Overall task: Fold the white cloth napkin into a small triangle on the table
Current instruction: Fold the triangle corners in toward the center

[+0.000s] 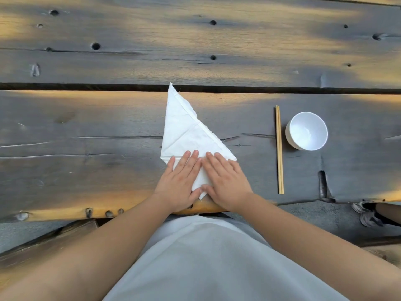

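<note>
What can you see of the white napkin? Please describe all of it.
The white napkin looks like woven cloth, folded into a tall triangle with crease lines and a frayed right edge. It lies flat on the wooden table, tip pointing away. The left hand and right hand press flat on its near end.

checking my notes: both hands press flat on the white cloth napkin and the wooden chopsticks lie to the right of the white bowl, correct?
Not quite. In the head view the pair of wooden chopsticks lies left of the round white bowl, between it and the folded white cloth napkin. Both hands do press flat on it.
</note>
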